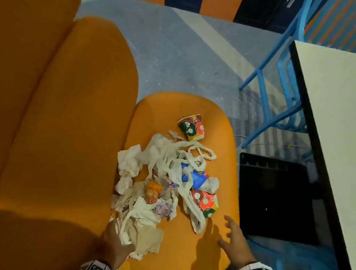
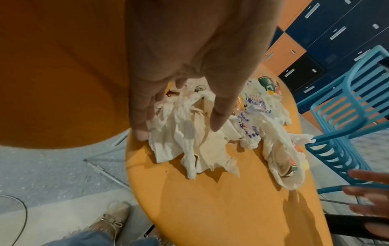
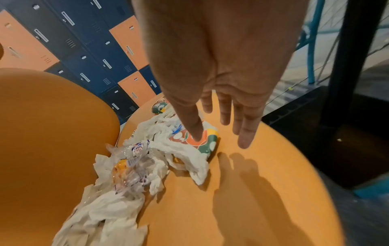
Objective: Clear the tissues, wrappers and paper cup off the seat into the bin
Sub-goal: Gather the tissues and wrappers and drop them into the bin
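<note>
Down at the lower centre of the head view, the orange seat (image 1: 178,258) carries a loose heap of litter. A black bin (image 1: 279,197) stands on the floor just right of the seat, under the edge of the white table (image 1: 348,129) at the right of the frame; its inside is dark and I cannot tell what, if anything, lies in it.

One printed paper cup (image 1: 191,126) lies on its side at the far end of the heap, mouth toward the right. A second paper cup (image 1: 204,203), flattened, lies at the right side of the heap, partly wrapped by a strip of white tissue. Crumpled tissues (image 1: 135,219) fill the left and near parts of the heap, with a blue wrapper (image 1: 198,179) in the middle and a clear wrapper with orange inside (image 1: 152,192) just left of centre.

The left hand (image 1: 114,243), at the lower centre-left, rests on the near edge of the tissues. In the left wrist view its fingers (image 2: 139,116) are stretched out, spread over the tissue and touching it; nothing is closed in them.

The right hand (image 1: 235,239), at the lower right, hovers above bare seat just beside the flattened cup, fingers straight and apart, holding nothing. In the right wrist view its shadow falls on the seat beneath it.
</note>
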The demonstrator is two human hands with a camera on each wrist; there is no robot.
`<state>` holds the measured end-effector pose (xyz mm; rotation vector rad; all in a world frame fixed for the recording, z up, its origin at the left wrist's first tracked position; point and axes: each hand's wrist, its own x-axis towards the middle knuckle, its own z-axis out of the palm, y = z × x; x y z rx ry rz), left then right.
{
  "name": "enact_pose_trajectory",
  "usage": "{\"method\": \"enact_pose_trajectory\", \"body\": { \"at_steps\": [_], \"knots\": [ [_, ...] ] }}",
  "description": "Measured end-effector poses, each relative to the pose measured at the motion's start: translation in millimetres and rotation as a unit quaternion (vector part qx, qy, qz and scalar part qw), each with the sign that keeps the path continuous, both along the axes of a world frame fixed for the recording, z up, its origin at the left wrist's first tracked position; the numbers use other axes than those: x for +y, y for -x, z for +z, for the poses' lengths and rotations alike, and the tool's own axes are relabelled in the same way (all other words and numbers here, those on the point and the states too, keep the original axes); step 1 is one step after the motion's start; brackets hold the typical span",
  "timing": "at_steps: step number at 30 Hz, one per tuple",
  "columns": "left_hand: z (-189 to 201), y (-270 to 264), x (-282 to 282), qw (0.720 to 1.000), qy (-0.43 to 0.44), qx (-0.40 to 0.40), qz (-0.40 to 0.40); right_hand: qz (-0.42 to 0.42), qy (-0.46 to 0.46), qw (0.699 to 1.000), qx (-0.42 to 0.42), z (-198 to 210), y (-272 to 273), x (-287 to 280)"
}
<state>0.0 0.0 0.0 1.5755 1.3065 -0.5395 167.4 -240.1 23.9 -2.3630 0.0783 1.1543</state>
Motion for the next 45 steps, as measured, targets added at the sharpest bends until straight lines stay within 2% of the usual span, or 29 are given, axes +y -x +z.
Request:
{"method": "enact_pose_trajectory", "body": {
  "at_steps": [4, 7, 9, 11, 14, 16, 19, 21, 24, 25, 27, 29, 32, 35, 39, 45],
  "knots": [
    [-26, -13, 0, 0.999, 0.029, 0.029, 0.022, -0.044, -0.016, 0.999, -0.003, -36, -38, 32],
    [-39, -26, -2, 0.997, 0.013, 0.042, 0.068, -0.07, -0.029, 0.997, 0.009, -76, -51, 41],
    [-40, -38, -6, 0.996, 0.005, 0.002, 0.088, -0.071, -0.037, 0.997, 0.005, -106, -52, 40],
    [-36, -57, -11, 0.991, 0.045, -0.049, 0.12, -0.075, -0.054, 0.996, 0.007, -124, -47, 45],
    [-36, -85, -15, 0.977, 0.096, -0.096, 0.164, -0.067, -0.111, 0.991, 0.018, -102, -36, 74],
    [-36, -100, -17, 0.971, 0.105, -0.109, 0.186, -0.021, -0.132, 0.99, 0.043, -94, -32, 87],
    [-38, -111, -19, 0.973, 0.095, -0.099, 0.183, 0.12, -0.128, 0.982, 0.073, -70, -33, 104],
    [-41, -113, -17, 0.978, 0.074, -0.081, 0.178, 0.211, -0.095, 0.97, 0.073, -55, -41, 112],
    [-49, -111, -10, 0.983, 0.038, -0.059, 0.169, 0.346, -0.014, 0.938, -0.015, -33, -63, 118],
    [-50, -110, -9, 0.984, 0.031, -0.056, 0.167, 0.343, 0.002, 0.937, -0.066, -26, -74, 122],
    [-52, -109, -8, 0.985, 0.026, -0.049, 0.164, 0.285, -0.015, 0.943, -0.171, -18, -104, 130],
    [-52, -109, -10, 0.984, 0.027, -0.046, 0.169, 0.249, -0.018, 0.943, -0.217, -24, -142, 138],
    [-51, -110, -12, 0.982, 0.029, -0.042, 0.181, 0.277, 0.048, 0.948, -0.148, -52, -179, 147],
    [-52, -110, -13, 0.98, 0.034, -0.042, 0.191, 0.317, 0.091, 0.943, -0.045, -71, -166, 147],
    [-56, -112, -15, 0.971, 0.063, -0.06, 0.224, 0.332, 0.057, 0.94, -0.058, -73, -112, 137],
    [-52, -113, -25, 0.936, 0.124, -0.125, 0.305, 0.304, -0.031, 0.952, -0.009, -76, -54, 136]
  ]
}}
